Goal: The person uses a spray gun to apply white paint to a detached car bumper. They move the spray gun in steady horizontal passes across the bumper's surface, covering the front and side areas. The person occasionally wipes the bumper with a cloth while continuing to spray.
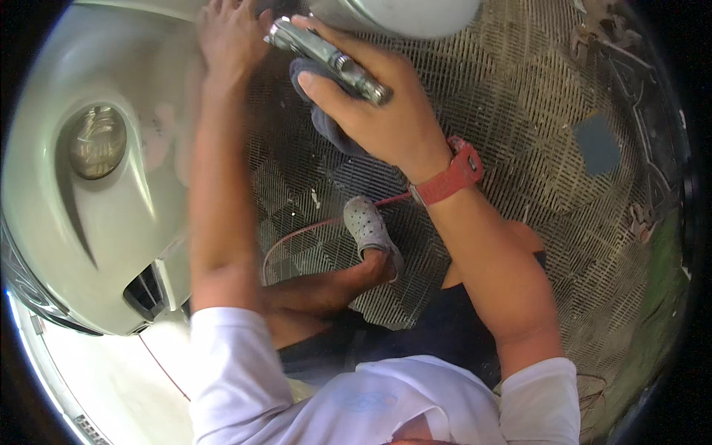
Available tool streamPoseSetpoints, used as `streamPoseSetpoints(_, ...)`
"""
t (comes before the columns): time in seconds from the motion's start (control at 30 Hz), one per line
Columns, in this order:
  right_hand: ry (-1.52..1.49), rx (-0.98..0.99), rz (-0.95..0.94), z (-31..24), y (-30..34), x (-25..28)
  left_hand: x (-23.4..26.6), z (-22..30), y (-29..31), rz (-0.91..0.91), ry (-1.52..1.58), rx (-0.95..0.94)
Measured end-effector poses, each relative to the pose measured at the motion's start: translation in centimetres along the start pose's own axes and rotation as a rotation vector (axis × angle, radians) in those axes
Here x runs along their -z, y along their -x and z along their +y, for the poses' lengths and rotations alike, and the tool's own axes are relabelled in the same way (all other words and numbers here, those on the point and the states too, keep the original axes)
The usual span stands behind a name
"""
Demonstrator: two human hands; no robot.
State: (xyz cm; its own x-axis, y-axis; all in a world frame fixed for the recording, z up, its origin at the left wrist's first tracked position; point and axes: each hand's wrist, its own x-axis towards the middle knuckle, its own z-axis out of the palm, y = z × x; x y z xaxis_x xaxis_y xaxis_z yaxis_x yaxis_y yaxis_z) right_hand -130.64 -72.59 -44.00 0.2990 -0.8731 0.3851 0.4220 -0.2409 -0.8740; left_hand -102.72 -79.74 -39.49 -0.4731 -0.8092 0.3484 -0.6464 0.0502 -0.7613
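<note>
My right hand [400, 111] is closed around a silver metal spray gun [326, 55], which has a round knob at its near end. Beneath the gun, against the same hand, bunches a dark grey cloth [326, 126]. My left hand [231, 37] reaches far forward at the top, fingers stretched out and partly cut off by the frame edge. It lies beside the pale greenish-silver car body [81, 44]; whether it touches the panel I cannot tell. A headlight [98, 142] is set in that body to the left of my left forearm.
A rounded silver-white object [415, 15] juts in at the top. Patterned floor matting [504, 89] lies below, with a thin red hose [308, 226] across it. Right of me are a grey-blue square [597, 143] and dark trim parts [630, 96]. My foot wears a pale clog [365, 222].
</note>
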Motion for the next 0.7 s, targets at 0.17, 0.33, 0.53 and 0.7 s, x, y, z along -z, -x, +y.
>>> streamPoseSetpoints(0.17, 0.094, 0.018, 0.116, 1.4, 0.2, -0.7, -1.6, -4.5, 1.3, -0.758, -0.227, -0.342)
streamPoseSetpoints(0.33, 0.066, 0.114, 0.078, 2.0, 0.9, -2.9, -4.2, -6.9, 7.4, -1.142, 0.494, 0.227)
streamPoseSetpoints(0.53, 0.055, 0.036, -0.006, 1.6, 2.2, -3.1, 1.6, -1.9, 12.3, -1.181, 0.709, 0.359)
streamPoseSetpoints(0.7, -0.073, -0.042, -0.168, 1.7, 3.2, -3.4, 6.4, -2.9, 17.2, -1.024, 1.259, 1.168)
